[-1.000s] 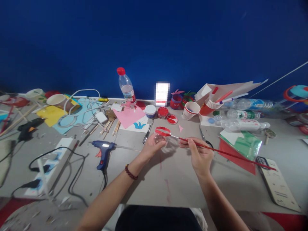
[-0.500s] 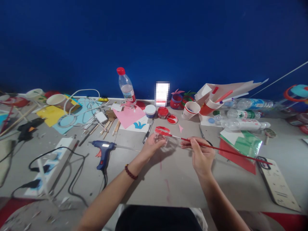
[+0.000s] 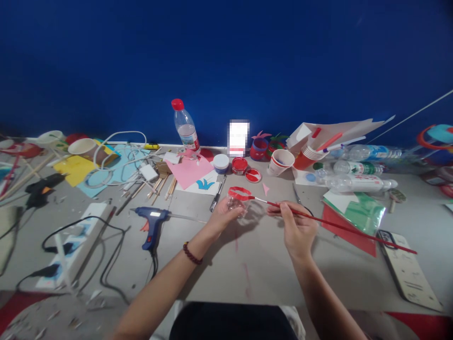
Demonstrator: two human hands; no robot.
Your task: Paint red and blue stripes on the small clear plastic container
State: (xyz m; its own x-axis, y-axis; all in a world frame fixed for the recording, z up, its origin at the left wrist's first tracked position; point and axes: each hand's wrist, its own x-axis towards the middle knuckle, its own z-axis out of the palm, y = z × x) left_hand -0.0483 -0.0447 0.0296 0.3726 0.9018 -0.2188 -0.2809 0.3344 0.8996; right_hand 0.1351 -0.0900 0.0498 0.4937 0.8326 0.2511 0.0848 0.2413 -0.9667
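My left hand is closed around a small clear plastic piece whose rim is coated in red paint. In my right hand is a long red paintbrush, pinched near its front, its tip touching the right side of the red rim. Behind the hands sit an open jar of red paint, its red-smeared lid and a closed white-lidded jar. A paper cup stands to their right.
A blue glue gun and power strip lie left. An upright bottle stands behind pink paper. Plastic bottles, red paper and a phone are at right. Red streaks mark the table.
The brush handle's far end has moved right and slightly down, and the tip has shifted slightly right along the rim. My right hand has shifted slightly right.
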